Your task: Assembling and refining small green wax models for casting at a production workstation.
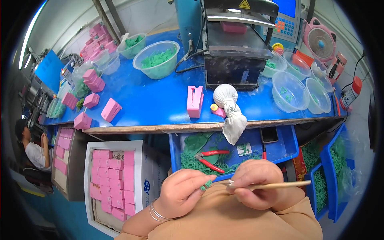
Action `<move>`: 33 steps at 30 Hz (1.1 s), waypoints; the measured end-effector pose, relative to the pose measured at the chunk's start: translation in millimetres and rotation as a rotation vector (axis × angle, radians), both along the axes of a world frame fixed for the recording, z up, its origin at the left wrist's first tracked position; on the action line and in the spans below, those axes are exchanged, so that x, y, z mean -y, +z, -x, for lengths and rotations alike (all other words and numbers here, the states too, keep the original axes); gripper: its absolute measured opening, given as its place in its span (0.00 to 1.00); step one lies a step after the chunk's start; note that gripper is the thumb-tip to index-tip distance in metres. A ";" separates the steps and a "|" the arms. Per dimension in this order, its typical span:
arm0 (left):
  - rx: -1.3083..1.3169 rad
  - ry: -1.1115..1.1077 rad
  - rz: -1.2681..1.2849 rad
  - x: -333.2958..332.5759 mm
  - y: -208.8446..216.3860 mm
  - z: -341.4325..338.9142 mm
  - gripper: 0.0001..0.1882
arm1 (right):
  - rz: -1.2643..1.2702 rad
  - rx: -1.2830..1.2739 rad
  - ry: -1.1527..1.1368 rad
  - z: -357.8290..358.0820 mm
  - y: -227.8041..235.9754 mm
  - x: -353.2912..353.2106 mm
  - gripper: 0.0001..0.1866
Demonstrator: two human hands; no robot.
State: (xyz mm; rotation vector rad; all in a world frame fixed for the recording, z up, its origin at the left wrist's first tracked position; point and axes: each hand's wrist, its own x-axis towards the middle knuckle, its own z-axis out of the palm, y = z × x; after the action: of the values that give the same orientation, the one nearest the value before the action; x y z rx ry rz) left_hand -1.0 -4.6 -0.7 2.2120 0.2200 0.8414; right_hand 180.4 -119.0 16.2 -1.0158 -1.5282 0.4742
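Observation:
Low in front of me, my left hand (178, 196) is closed, with a small green openwork piece (206, 185) pinched between thumb and fingers. Facing it, my right hand (258, 182) grips a slim tool with a pale wooden handle (288, 185). The tool's handle sticks out to the right. Its tip points left toward the green piece, and I cannot tell whether they touch. Just beyond both hands, a blue tray (173, 154) holds green scraps (192, 162) and red-handled pliers (212, 152).
On the blue table (156, 108) lie a white tied cloth bundle (225, 96), pink slotted blocks (195, 102) and bowls of green pieces (156, 60). A black press (236, 64) stands behind. A box of pink blocks (139, 176) is at left; a person (36, 152) sits farther off.

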 end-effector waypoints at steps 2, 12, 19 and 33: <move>-0.004 -0.013 -0.018 -0.1 -0.3 -0.2 0.11 | -0.080 0.024 0.001 1.3 -2.2 -2.0 0.10; -0.014 -0.003 -0.060 0.3 -0.4 2.1 0.19 | -0.188 0.062 -0.059 11.0 -8.0 -12.8 0.14; -0.009 0.027 -0.160 0.6 2.8 -0.7 0.14 | -0.236 0.089 -0.093 10.7 -11.8 -9.8 0.14; 0.018 0.033 -0.195 2.1 3.4 -2.2 0.12 | -0.122 0.010 -0.018 12.7 -11.0 -12.9 0.09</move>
State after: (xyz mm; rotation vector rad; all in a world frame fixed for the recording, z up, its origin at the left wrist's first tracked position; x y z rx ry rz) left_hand 1.2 -6.6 2.7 2.3856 0.1721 0.9348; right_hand 167.7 -106.1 5.3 -0.9378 -1.5367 0.3596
